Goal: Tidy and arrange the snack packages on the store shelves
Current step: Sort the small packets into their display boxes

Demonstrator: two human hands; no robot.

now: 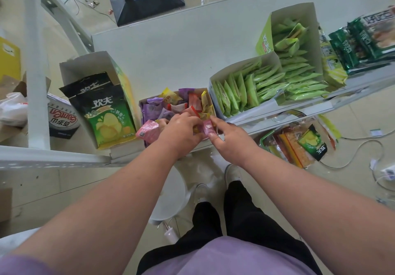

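Two black and green chip bags [106, 112] stand in an open cardboard box [85, 65] on the white shelf [171, 46]; each shows two big white Chinese characters and round yellow chips. Next to it, a small box [177, 103] holds shiny little packets in purple, red, yellow and pink. The left hand [181, 129] reaches into this box, its grip curled around a pink packet [148, 130] with a square code. The right hand [230, 138] pinches another pink packet [208, 127]. Two more boxes [245, 91] hold rows of flat light green packets. A dark tub [62, 123] reads "GemEn".
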